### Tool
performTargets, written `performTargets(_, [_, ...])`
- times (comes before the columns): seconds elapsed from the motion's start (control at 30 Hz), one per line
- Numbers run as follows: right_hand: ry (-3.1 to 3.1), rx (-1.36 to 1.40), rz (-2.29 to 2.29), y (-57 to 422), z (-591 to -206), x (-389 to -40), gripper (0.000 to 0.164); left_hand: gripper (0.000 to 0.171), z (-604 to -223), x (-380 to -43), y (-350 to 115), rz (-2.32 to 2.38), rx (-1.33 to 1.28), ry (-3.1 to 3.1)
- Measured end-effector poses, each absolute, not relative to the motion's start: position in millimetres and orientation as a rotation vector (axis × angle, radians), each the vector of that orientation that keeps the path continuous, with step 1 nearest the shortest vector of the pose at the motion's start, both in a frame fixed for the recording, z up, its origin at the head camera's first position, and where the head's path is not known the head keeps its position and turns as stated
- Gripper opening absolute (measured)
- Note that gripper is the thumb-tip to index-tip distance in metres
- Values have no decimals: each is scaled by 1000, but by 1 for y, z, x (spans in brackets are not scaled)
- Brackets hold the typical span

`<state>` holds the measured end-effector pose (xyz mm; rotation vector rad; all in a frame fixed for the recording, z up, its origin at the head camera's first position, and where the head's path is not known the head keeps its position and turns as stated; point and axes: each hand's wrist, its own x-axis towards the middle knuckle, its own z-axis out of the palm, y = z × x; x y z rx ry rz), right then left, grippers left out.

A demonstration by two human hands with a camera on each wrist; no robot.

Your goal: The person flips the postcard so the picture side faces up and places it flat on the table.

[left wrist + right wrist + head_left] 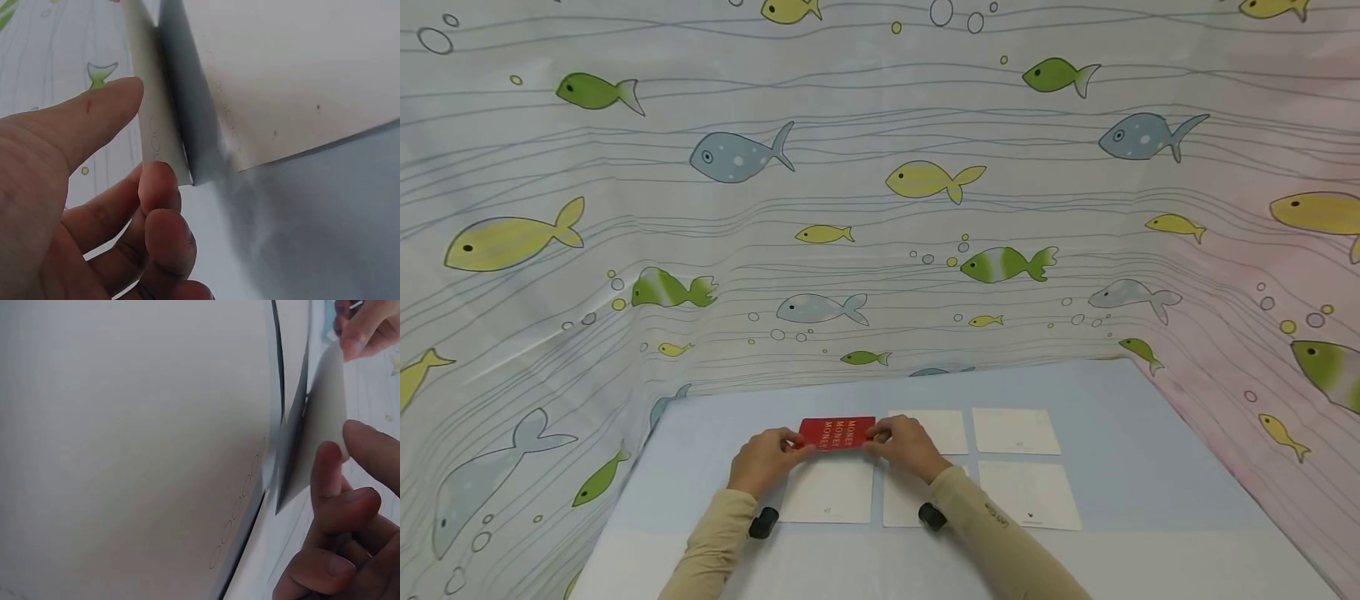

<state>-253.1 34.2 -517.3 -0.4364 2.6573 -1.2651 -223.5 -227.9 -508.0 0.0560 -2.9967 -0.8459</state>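
Both hands hold a red card (838,433) printed with MONEY in white, tilted up over the far left of the table. The left hand (763,458) pinches its left end between thumb and fingers; the right hand (902,446) pinches the right end. From the wrists, the card's pale side (156,106) shows, with small printed circles near its end in the left wrist view. Just below it on the table lies a white card (829,492). Beneath the right forearm, another white card (901,504) is partly covered. The right hand overlaps a white card (951,429) behind it.
Two more white cards, one far (1017,429) and one near (1030,496), lie at the right of the rows. The table (1150,467) has a pale blue cover. Fish-printed curtains (880,275) stand behind and at both sides. Black wrist cameras (763,523) hang below the wrists.
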Motion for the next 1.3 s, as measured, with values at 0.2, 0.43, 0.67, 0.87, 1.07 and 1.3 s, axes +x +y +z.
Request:
performTargets(0.2, [2664, -404, -1194, 30, -518, -254, 25, 41, -509, -224, -224, -813, 73, -3012])
performTargets(0.43, [2688, -382, -1137, 24, -517, -256, 24, 39, -515, -231, -223, -766, 76, -3014])
performTargets(0.67, [2672, -323, -1126, 22, -519, -258, 27, 39, -520, -237, -223, -764, 83, -3014])
performTargets(0.87, [2671, -311, -1109, 21, -521, -259, 28, 40, -518, -237, -222, -763, 82, -3011])
performTargets(1.07, [2667, -291, -1102, 21, -522, -259, 28, 40, -518, -235, -222, -745, 77, -3015])
performTargets(1.3, [2663, -309, -1086, 20, -522, -258, 30, 37, -516, -233, -220, -750, 83, -3026])
